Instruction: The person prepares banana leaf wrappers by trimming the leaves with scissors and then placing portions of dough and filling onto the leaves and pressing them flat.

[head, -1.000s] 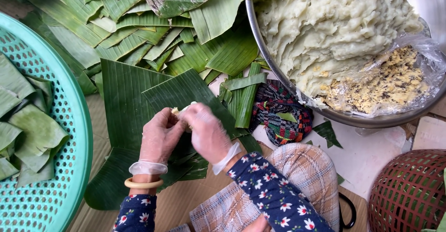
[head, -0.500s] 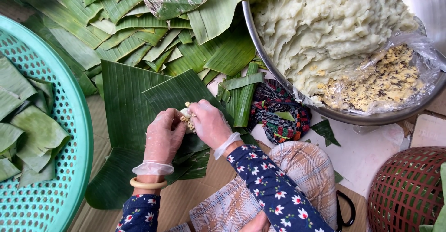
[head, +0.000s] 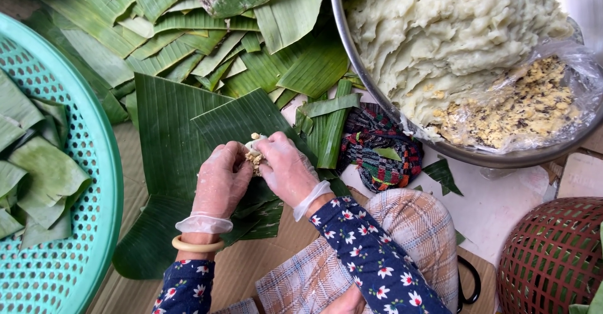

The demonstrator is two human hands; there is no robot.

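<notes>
Two gloved hands are in view, pressed together over one small lump of pale dough with yellow crumbly filling (head: 254, 157). The left hand (head: 221, 182) curls its fingers shut around the lump from the 9 o'clock side; the right hand (head: 286, 169) closes on it from 3 o'clock, thumb on top. The lump sits just above centre of frame, over two large banana leaf sheets (head: 169, 138) laid overlapping on the mat.

One bangle (head: 196, 245) is counted on the left wrist.

Containers, three counted:
- One metal basin (head: 377, 94) at 1 o'clock, holding a large mass of pale green-white dough (head: 440, 31) and one clear plastic bag of yellow crumbly filling (head: 515, 106) at its lower edge.
- One teal plastic basket (head: 94, 182) at 9 o'clock, holding folded leaf parcels (head: 38, 169); exact number cannot be told.
- One red-brown woven basket (head: 553, 257) at 5 o'clock; contents mostly hidden.

A heap of cut leaf strips (head: 188, 44) lies at 12 o'clock. One multicoloured cloth (head: 383, 150) lies just right of the hands.
</notes>
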